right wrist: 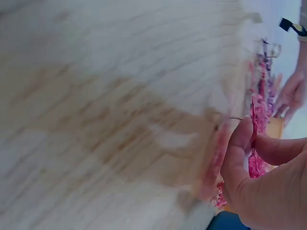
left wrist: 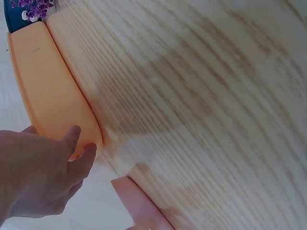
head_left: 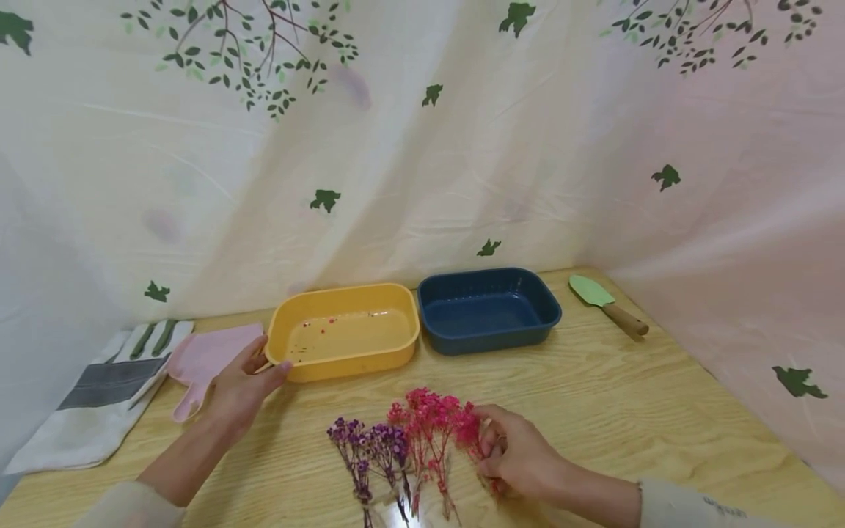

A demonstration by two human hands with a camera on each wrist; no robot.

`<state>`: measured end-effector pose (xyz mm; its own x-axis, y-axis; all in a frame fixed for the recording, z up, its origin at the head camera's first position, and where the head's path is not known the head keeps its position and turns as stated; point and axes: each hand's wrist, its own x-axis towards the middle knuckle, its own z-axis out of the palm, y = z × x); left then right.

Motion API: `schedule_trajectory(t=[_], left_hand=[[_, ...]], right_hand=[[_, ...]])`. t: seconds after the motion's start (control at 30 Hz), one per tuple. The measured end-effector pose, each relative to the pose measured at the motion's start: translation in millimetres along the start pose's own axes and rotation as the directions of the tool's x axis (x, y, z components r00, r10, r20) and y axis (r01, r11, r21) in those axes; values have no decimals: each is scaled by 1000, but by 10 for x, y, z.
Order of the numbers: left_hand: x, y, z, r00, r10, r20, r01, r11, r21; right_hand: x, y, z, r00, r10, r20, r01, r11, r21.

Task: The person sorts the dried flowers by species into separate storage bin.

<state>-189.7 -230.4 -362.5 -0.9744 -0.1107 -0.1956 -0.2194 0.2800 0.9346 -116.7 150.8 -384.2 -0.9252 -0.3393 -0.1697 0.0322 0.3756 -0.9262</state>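
My left hand (head_left: 243,389) holds the near left corner of a yellow basin (head_left: 370,361), its thumb at the front wall. Small dark and red bits lie on the basin's floor. In the left wrist view, the left hand's (left wrist: 45,172) fingertips touch the basin's outer wall (left wrist: 55,81). My right hand (head_left: 521,451) pinches the stems of a bunch of pink dried flowers (head_left: 467,425) low over the table. To its left are more pink dried flowers (head_left: 425,418) and purple dried flowers (head_left: 356,447). The right wrist view shows the thin stems between the right hand's (right wrist: 264,177) thumb and finger.
A dark blue basin (head_left: 491,339) stands right beside the yellow one. Farther right lies a green trowel (head_left: 604,302) with a wooden handle. A pink dustpan-like piece (head_left: 207,356) and white-and-grey gloves (head_left: 108,396) lie at left. A leaf-printed curtain (head_left: 396,147) hangs behind the wooden table (head_left: 627,411).
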Motion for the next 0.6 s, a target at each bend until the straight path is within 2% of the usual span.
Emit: schedule_trajectory(t=[0.1, 0.23, 0.37, 0.6], left_hand=[[-11, 8, 7, 1000, -1, -2, 0, 1000, -17], [-14, 7, 19, 1000, 6, 1, -6, 998, -55], [-10, -3, 16, 1000, 10, 4, -9, 997, -80], [4, -10, 14, 1000, 7, 10, -6, 996, -93]], right_hand=[[-18, -54, -49, 999, 38, 5, -39, 995, 96], [-24, -142, -105, 999, 43, 16, -46, 982, 185], [-3, -228, -144, 998, 33, 54, -48, 951, 305], [66, -374, -206, 996, -9, 86, -24, 926, 376]])
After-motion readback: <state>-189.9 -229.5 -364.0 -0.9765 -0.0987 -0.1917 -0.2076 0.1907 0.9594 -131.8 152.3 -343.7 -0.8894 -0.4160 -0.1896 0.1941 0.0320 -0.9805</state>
